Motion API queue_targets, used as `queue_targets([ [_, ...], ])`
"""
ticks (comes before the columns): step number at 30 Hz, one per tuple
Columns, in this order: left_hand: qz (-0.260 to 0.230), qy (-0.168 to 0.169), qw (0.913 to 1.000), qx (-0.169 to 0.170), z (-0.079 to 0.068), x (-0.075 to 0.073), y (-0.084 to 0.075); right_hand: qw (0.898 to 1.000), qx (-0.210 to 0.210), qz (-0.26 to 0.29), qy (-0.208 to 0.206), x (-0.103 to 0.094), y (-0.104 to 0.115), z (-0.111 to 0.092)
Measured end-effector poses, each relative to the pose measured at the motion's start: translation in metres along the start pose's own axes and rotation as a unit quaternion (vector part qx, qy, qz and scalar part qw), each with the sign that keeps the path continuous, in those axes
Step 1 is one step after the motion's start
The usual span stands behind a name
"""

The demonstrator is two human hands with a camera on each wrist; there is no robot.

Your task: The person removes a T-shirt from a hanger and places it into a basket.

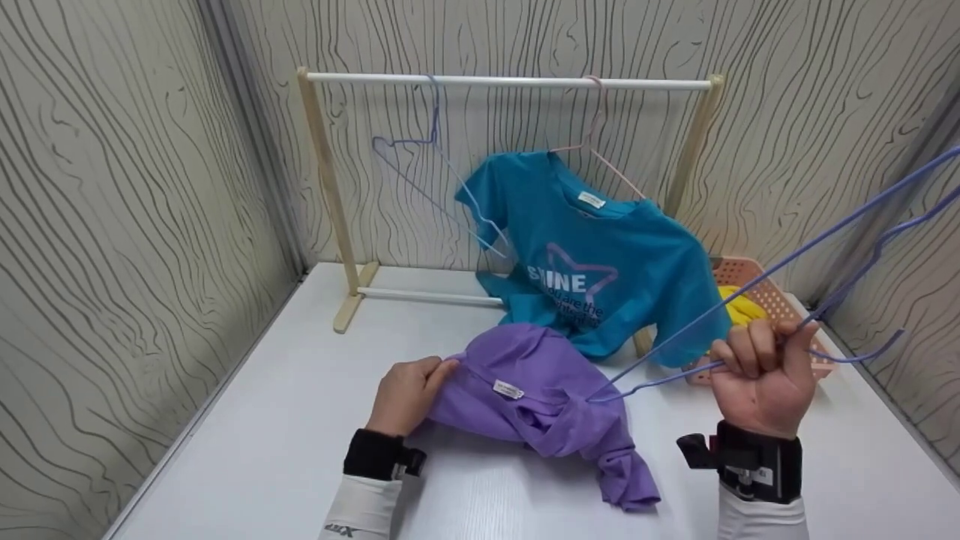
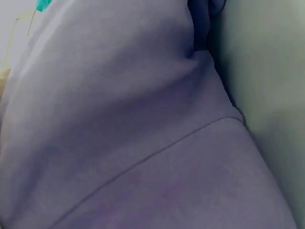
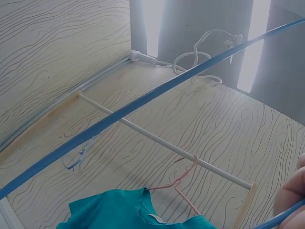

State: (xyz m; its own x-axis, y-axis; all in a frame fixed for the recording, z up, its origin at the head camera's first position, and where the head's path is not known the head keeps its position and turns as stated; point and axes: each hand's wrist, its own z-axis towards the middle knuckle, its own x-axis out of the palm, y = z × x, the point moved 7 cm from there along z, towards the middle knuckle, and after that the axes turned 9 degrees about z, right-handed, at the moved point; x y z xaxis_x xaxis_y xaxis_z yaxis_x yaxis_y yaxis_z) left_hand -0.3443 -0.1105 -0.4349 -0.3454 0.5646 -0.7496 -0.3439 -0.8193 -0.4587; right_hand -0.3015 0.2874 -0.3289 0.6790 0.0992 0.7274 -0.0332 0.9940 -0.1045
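Note:
A purple T-shirt [image 1: 540,352] lies crumpled on the white table, its neck label showing. My left hand [image 1: 405,394] pinches it at the neckline's left side. In the left wrist view the purple fabric [image 2: 119,119] fills most of the picture, and the fingers are hidden. My right hand [image 1: 765,379] is raised and grips a blue-violet wire hanger [image 1: 847,223]. One end of this hanger reaches into the shirt near the right of the neckline; the other runs out of view at the right. In the right wrist view the hanger's long bar [image 3: 157,92] crosses diagonally.
A rack with a white rail [image 1: 510,80] stands behind. From it hang a teal T-shirt [image 1: 637,232] on a pink hanger [image 1: 619,173] and a bare blue hanger [image 1: 412,141]. At the right, a pink basket [image 1: 776,296] holds yellow cloth [image 1: 739,306]. Patterned walls enclose the table.

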Motion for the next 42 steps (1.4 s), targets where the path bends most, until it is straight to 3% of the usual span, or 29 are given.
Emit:
queue_targets([
  [5, 0.01, -0.007, 0.9999, -0.009, 0.0, 0.0, 0.002, 1.0, 0.0, 0.001, 0.001, 0.0, 0.0, 0.0],
  [12, 0.029, -0.045, 0.9982, -0.027, 0.0, -0.004, 0.004, 1.0, -0.016, 0.008, -0.018, 0.001, 0.003, -0.003],
  [20, 0.019, 0.023, 0.9984, -0.048, 0.0, 0.005, 0.006, 1.0, -0.014, -0.009, -0.014, 0.004, 0.002, -0.003],
  [23, 0.017, 0.031, 0.998, -0.052, 0.0, 0.006, 0.006, 0.996, -0.017, -0.081, 0.022, 0.011, 0.001, -0.003],
  [25, 0.015, 0.03, 0.9981, -0.051, 0.0, 0.006, 0.005, 0.979, -0.046, -0.196, 0.044, 0.015, 0.002, -0.004],
  [26, 0.014, 0.029, 0.9983, -0.05, 0.0, 0.005, 0.005, 0.958, -0.067, -0.276, 0.045, 0.017, 0.002, -0.004],
  [27, 0.011, 0.026, 0.9985, -0.047, 0.001, 0.005, 0.003, 0.926, -0.088, -0.365, 0.038, 0.017, 0.003, -0.005],
  [28, 0.007, 0.023, 0.9987, -0.045, 0.001, 0.004, 0.002, 0.883, -0.104, -0.457, 0.019, 0.017, 0.003, -0.006],
  [29, 0.002, 0.02, 0.9989, -0.041, 0.001, 0.002, 0.0, 0.829, -0.11, -0.547, -0.011, 0.014, 0.002, -0.007],
  [30, -0.002, 0.016, 0.9992, -0.037, 0.001, 0.001, -0.002, 0.769, -0.104, -0.63, -0.038, 0.011, -0.001, -0.008],
  [32, -0.012, 0.005, 0.9996, -0.026, 0.001, -0.003, -0.008, 0.648, -0.058, -0.756, -0.073, 0.003, -0.01, -0.009],
  [33, -0.018, 0.001, 0.9996, -0.019, 0.001, -0.004, -0.011, 0.595, -0.028, -0.799, -0.077, -0.001, -0.016, -0.009],
  [34, -0.023, -0.002, 0.9997, -0.013, 0.0, -0.006, -0.014, 0.549, 0.002, -0.832, -0.073, -0.006, -0.022, -0.009],
  [35, -0.028, -0.004, 0.9996, -0.005, 0.0, -0.007, -0.018, 0.511, 0.027, -0.857, -0.059, -0.009, -0.029, -0.009],
  [36, -0.031, -0.006, 0.9995, 0.003, -0.001, -0.008, -0.021, 0.486, 0.049, -0.871, -0.044, -0.012, -0.036, -0.009],
  [37, -0.034, -0.007, 0.9993, 0.01, -0.001, -0.009, -0.025, 0.47, 0.07, -0.879, -0.031, -0.016, -0.042, -0.01],
  [38, -0.035, -0.006, 0.9993, 0.015, -0.002, -0.01, -0.029, 0.46, 0.09, -0.883, -0.022, -0.019, -0.048, -0.01],
  [39, -0.037, -0.006, 0.9991, 0.023, -0.003, -0.01, -0.032, 0.453, 0.109, -0.885, -0.016, -0.022, -0.054, -0.011],
  [42, -0.035, -0.012, 0.9977, 0.056, -0.004, -0.012, -0.046, 0.448, 0.17, -0.878, -0.003, -0.03, -0.072, -0.016],
])
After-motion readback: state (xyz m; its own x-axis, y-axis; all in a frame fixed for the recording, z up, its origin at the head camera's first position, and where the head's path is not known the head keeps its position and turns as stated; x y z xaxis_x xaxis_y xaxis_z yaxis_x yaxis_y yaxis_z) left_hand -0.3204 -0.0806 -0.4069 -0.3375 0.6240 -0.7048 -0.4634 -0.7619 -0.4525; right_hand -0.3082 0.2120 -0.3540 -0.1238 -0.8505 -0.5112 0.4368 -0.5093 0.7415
